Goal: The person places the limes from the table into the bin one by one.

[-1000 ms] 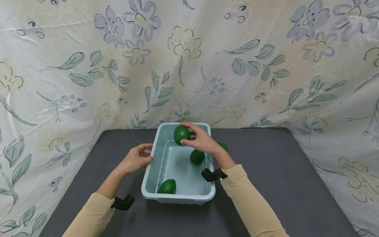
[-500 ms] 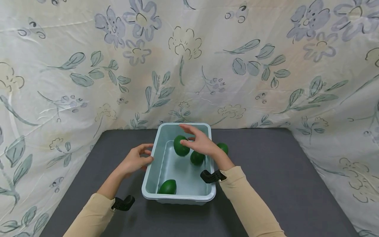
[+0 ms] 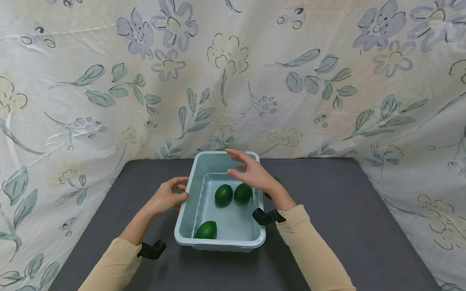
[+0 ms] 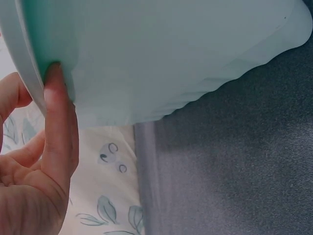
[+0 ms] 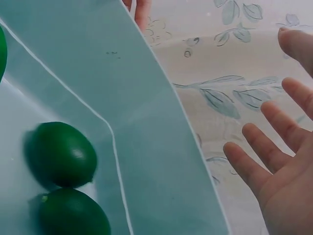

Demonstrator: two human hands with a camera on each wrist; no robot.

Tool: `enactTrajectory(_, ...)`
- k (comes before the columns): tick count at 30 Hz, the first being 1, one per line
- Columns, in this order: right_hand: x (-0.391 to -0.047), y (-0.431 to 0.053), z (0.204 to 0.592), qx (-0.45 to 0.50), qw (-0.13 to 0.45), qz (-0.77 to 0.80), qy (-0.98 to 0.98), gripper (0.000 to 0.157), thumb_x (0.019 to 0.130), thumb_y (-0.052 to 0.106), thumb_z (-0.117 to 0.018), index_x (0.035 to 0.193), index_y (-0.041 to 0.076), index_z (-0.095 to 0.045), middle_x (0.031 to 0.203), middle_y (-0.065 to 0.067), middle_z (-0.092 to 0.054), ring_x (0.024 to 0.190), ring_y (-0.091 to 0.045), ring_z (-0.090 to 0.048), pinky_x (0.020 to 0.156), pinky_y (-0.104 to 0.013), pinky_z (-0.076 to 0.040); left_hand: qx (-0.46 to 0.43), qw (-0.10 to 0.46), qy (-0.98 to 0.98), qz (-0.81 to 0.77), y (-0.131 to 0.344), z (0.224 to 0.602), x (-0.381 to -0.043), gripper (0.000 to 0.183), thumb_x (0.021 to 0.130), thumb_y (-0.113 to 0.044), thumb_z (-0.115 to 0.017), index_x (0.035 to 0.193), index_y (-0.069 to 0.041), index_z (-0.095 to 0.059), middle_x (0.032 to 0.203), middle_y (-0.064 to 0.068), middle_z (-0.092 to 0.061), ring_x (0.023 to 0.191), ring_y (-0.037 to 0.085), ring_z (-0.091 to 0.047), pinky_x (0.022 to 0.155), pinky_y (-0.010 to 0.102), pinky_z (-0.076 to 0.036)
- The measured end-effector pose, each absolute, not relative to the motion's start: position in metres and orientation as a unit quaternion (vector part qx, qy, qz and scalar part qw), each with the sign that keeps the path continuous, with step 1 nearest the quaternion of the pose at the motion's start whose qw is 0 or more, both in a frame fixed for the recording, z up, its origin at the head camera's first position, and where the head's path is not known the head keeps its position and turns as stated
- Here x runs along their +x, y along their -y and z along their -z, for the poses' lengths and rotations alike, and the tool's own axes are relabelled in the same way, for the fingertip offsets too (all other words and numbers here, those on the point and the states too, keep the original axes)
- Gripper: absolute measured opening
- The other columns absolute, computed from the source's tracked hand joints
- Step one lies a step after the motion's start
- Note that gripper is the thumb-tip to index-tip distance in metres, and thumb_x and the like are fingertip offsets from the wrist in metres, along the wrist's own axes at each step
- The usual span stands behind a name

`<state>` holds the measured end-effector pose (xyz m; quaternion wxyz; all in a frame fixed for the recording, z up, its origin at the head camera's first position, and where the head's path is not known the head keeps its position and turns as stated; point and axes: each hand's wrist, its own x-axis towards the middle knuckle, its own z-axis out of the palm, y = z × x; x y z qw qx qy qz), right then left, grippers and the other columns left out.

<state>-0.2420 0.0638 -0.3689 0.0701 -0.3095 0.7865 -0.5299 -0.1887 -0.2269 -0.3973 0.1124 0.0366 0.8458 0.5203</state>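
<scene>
A pale blue-green plastic tub (image 3: 198, 202) stands on the dark table. Inside it lie smooth, egg-shaped green fruits: one near the middle (image 3: 223, 195), another green fruit (image 3: 243, 193) beside it at the right wall, and a third green fruit (image 3: 206, 230) at the near left corner. My right hand (image 3: 251, 171) hovers over the far right part of the tub with fingers spread, holding nothing. Along the left rim, my left hand (image 3: 169, 196) touches the tub from outside; in the left wrist view its thumb (image 4: 56, 112) lies against the outer wall under the rim.
Another green fruit (image 3: 277, 179) is on the table right of the tub, mostly hidden behind my right wrist. Dark grey cloth (image 3: 320, 226) covers the table. A flowered curtain (image 3: 233, 81) hangs behind it and along both sides.
The green fruit that my right hand held over the far end was let go and now lies in the tub, left of another. My right hand has drawn slightly right; the left stayed put.
</scene>
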Motion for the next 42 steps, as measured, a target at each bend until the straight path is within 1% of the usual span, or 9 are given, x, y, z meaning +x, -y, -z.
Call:
enactTrajectory(6,-0.228,-0.072,0.352,-0.319,0.052,0.544,-0.774,0.06,0.09,0.011,-0.058,0.143,0.01,-0.031,0.146,-0.012,-0.031,0.132,-0.033,-0.033,0.103,-0.05,-0.033,0.036,0.114,-0.845,-0.522,0.227,0.397,-0.189,0.056,0.085,-0.011,-0.061,0.137,-0.009,-0.039,0.11,0.019,-0.052,0.081,0.022,-0.061,0.061,0.037,-0.055)
enactTrajectory(11,-0.215,-0.079,0.339,-0.314,0.04,0.538,-0.781,0.058,0.089,0.007,-0.058,0.141,0.004,-0.033,0.144,-0.015,-0.033,0.131,-0.034,-0.035,0.103,-0.049,-0.034,0.037,0.116,-0.844,-0.523,0.227,0.397,-0.19,0.056,0.086,-0.011,-0.06,0.137,-0.008,-0.038,0.11,0.02,-0.052,0.081,0.022,-0.061,0.061,0.038,-0.055)
enactTrajectory(15,-0.219,-0.09,0.351,-0.313,0.021,0.531,-0.787,0.058,0.088,0.007,-0.06,0.141,0.008,-0.035,0.143,-0.012,-0.035,0.13,-0.032,-0.037,0.102,-0.047,-0.036,0.039,0.116,-0.843,-0.524,0.228,0.397,-0.191,0.056,0.086,-0.011,-0.06,0.137,-0.008,-0.038,0.11,0.02,-0.052,0.082,0.022,-0.061,0.062,0.038,-0.055)
enactTrajectory(19,-0.226,-0.103,0.369,-0.317,0.002,0.517,-0.795,0.058,0.088,0.013,-0.062,0.141,0.016,-0.037,0.142,-0.007,-0.038,0.13,-0.026,-0.038,0.101,-0.045,-0.038,0.041,0.117,-0.842,-0.525,0.228,0.397,-0.192,0.057,0.086,-0.011,-0.06,0.138,-0.008,-0.038,0.111,0.02,-0.051,0.082,0.023,-0.061,0.062,0.038,-0.055)
enactTrajectory(23,-0.225,-0.114,0.377,-0.314,-0.001,0.502,-0.806,0.059,0.088,0.017,-0.062,0.141,0.02,-0.036,0.141,-0.004,-0.039,0.13,-0.022,-0.038,0.101,-0.043,-0.038,0.043,0.119,-0.842,-0.524,0.228,0.397,-0.192,0.057,0.086,-0.011,-0.06,0.138,-0.008,-0.038,0.112,0.02,-0.051,0.082,0.023,-0.06,0.062,0.037,-0.055)
enactTrajectory(28,-0.218,-0.127,0.382,-0.302,-0.001,0.484,-0.821,0.059,0.088,0.021,-0.062,0.141,0.02,-0.036,0.141,-0.003,-0.038,0.13,-0.022,-0.037,0.101,-0.044,-0.038,0.044,0.12,-0.842,-0.525,0.228,0.397,-0.192,0.057,0.086,-0.011,-0.06,0.138,-0.008,-0.038,0.111,0.02,-0.051,0.081,0.023,-0.06,0.061,0.038,-0.055)
enactTrajectory(32,-0.213,-0.137,0.387,-0.303,-0.004,0.478,-0.824,0.059,0.087,0.016,-0.063,0.141,0.02,-0.036,0.141,-0.003,-0.037,0.13,-0.024,-0.037,0.101,-0.044,-0.038,0.045,0.119,-0.842,-0.525,0.228,0.398,-0.193,0.057,0.085,-0.011,-0.06,0.138,-0.008,-0.038,0.111,0.02,-0.051,0.082,0.023,-0.06,0.062,0.038,-0.055)
enactTrajectory(38,-0.206,-0.152,0.398,-0.307,-0.015,0.461,-0.833,0.063,0.084,0.007,-0.065,0.14,0.008,-0.037,0.14,-0.01,-0.039,0.125,-0.028,-0.042,0.096,-0.048,-0.042,0.047,0.123,-0.84,-0.526,0.229,0.398,-0.195,0.057,0.086,-0.011,-0.059,0.138,-0.008,-0.037,0.113,0.02,-0.051,0.083,0.023,-0.061,0.063,0.038,-0.055)
enactTrajectory(42,-0.202,-0.161,0.406,-0.308,-0.022,0.435,-0.846,0.063,0.084,0.012,-0.067,0.14,0.012,-0.038,0.139,-0.007,-0.041,0.122,-0.025,-0.045,0.093,-0.046,-0.044,0.048,0.124,-0.84,-0.526,0.231,0.397,-0.195,0.057,0.086,-0.011,-0.059,0.139,-0.008,-0.037,0.114,0.021,-0.05,0.084,0.023,-0.06,0.063,0.038,-0.055)
